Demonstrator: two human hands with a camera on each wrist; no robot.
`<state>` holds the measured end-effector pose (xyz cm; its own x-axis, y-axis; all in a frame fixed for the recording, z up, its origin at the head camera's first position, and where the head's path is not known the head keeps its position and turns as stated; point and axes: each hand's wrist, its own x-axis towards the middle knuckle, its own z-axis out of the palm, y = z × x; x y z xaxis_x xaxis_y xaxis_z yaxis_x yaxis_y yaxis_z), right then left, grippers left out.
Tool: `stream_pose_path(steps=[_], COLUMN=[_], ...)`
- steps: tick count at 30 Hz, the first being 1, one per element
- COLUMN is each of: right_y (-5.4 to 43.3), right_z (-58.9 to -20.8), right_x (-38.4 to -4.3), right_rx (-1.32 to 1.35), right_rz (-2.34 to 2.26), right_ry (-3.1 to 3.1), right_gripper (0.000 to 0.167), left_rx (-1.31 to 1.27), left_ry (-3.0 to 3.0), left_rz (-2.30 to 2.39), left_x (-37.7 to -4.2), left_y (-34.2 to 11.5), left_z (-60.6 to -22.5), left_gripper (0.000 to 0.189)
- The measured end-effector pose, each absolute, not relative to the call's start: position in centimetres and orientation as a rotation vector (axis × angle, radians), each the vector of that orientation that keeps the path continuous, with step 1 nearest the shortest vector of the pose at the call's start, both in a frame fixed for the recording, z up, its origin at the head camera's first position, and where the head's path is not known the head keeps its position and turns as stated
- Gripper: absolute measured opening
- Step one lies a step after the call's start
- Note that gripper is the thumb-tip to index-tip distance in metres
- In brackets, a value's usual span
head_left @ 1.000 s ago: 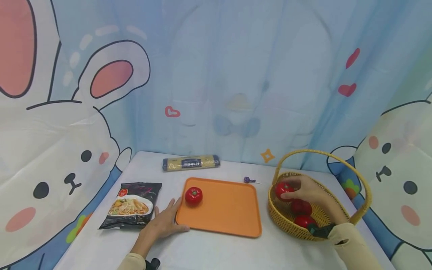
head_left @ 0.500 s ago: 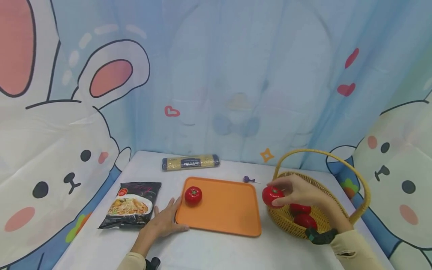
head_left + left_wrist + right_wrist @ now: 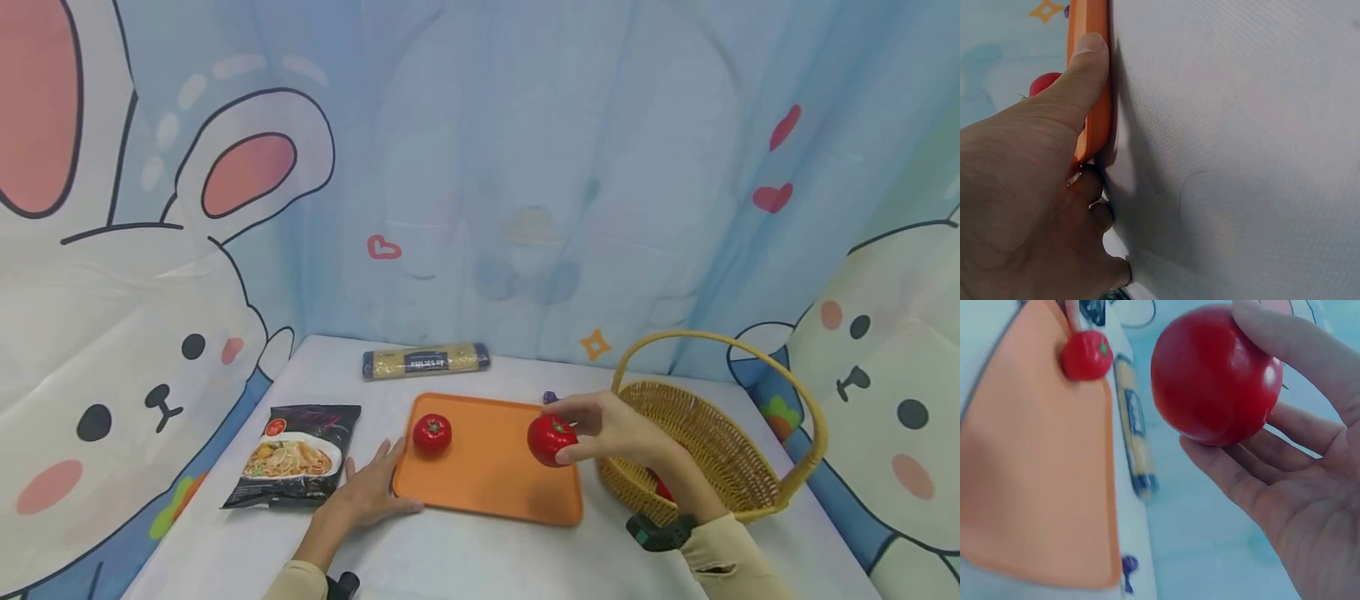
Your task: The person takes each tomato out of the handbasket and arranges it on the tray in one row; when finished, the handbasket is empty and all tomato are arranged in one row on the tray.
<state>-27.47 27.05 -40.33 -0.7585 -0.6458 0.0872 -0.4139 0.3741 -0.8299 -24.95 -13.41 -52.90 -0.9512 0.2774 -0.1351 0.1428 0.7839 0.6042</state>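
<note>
My right hand (image 3: 622,432) pinches a shiny red tomato (image 3: 550,442) above the right part of the orange tray (image 3: 480,475). In the right wrist view, thumb and fingers curl around this tomato (image 3: 1210,375), its underside exposed. A second tomato (image 3: 432,433) sits near the tray's upper left. At the tray's lower left corner rests my left hand (image 3: 365,497), fingers spread along the side. The left wrist view has its thumb (image 3: 1085,69) lying straight against the tray's edge (image 3: 1100,119).
A wicker basket (image 3: 675,412) with a tall handle stands right of the tray; the right forearm partly hides a red item (image 3: 663,490) inside. A black noodle packet (image 3: 296,454) lies left, a spaghetti packet (image 3: 426,361) behind, and a small purple object (image 3: 550,397) near the back.
My right hand has lifted the tomato out of the basket and carried it left over the tray. The left hand has stayed at the tray's corner.
</note>
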Motion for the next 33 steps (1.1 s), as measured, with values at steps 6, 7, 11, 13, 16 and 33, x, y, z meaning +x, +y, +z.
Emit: stream_pose_path(steps=[6,7,11,13,16,33], right_y=[24.4,24.1,22.3,21.4,20.2,16.8], right_z=[-41.4,-41.6,-42.7,-43.4,-44.4,-49.9], right_x=[-27.5,-27.5,-27.8,-28.0,-28.4,-30.5], right_rx=[-0.952,-0.945,-0.905,-0.865,-0.782,-0.476], right_rz=[-1.386,-1.393,-1.407,-1.422,-1.433,-1.471], right_ry=[2.4,2.407,2.453,2.476,2.514,2.673], right_gripper=[0.062,0.061,0.061,0.061,0.062,0.067], left_rx=[0.325,0.322,0.31,0.311,0.312,0.331], left_ry=[2.76,2.759,2.762,2.763,2.761,2.763], left_rz=[0.904,0.9,0.891,0.891,0.893,0.899], left_x=[-24.9,-24.9,-24.9,-24.9,-24.8,-25.0], left_y=[-13.5,-13.5,-13.7,-13.7,-13.8,-13.4], left_z=[-52.9,-52.9,-52.8,-52.9,-52.9,-52.9], left_gripper=[0.114,0.114,0.114,0.114,0.115,0.114])
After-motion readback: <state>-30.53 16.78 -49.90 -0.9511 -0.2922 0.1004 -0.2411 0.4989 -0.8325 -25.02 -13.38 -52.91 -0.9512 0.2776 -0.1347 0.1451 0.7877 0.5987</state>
